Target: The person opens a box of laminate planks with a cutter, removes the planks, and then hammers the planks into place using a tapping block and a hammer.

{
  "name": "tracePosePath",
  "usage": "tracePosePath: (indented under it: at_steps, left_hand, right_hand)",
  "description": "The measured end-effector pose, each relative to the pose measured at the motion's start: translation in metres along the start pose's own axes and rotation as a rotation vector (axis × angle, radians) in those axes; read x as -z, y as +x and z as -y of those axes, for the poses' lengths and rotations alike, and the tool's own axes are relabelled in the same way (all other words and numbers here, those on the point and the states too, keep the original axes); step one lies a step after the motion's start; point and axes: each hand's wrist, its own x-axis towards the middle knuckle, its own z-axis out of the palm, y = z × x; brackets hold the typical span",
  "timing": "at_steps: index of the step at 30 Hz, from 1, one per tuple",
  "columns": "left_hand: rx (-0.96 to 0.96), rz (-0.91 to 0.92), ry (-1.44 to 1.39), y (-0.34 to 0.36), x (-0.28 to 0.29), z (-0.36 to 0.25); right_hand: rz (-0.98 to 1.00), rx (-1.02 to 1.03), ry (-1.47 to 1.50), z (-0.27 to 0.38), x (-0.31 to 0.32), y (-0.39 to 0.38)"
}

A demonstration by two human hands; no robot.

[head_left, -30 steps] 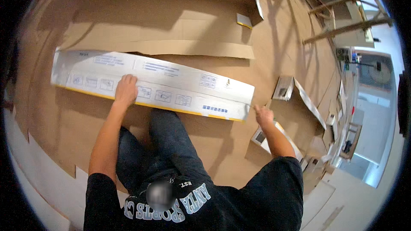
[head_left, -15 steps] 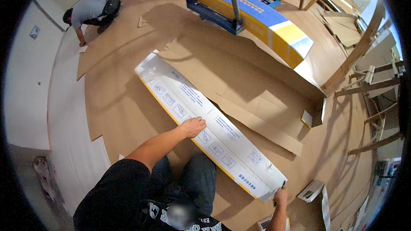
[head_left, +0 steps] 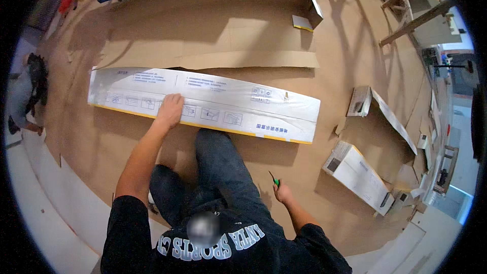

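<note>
Head view:
1. Long white cardboard carton (head_left: 218, 102), blue-printed, yellow along its near edge: lies on the brown sheet-covered floor (head_left: 276, 157), before the person's knees.
2. Left hand (head_left: 172, 110): palm down on the carton, left of its middle, fingers lightly bent, gripping nothing visible. Risk: carton pivots or slides, as one off-centre hand is its only visible hold.
3. Right hand (head_left: 283, 193): fingers closed round a slim green-handled knife (head_left: 275, 179) with a narrow dark blade, clear of the carton.
4. Dark denim-clad knee (head_left: 218, 152): close to the carton's near edge. Risk: a cut to the leg, should the bare blade swing leftward.
5. Opened brown cardboard box (head_left: 203, 35): spread just beyond the carton. Risk: its near flap snags the carton if pushed away.
6. White-and-brown cardboard box (head_left: 357, 177): open, right of the knife. Risk: elbow knocks it, given a wide rightward sweep.
</note>
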Motion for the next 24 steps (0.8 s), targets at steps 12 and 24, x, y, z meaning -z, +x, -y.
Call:
tracePosePath:
  at_steps: [12,24]
  left_hand:
    - [0.314,0.214,-0.156,0.033,0.007,-0.045]
    - [0.527,0.275,-0.457,0.006,0.003,-0.064]
  right_hand:
    - [-0.02,-0.128,2.124,0.249,0.164,0.129]
    - [-0.258,-0.462,2.508,0.278,0.174,0.168]
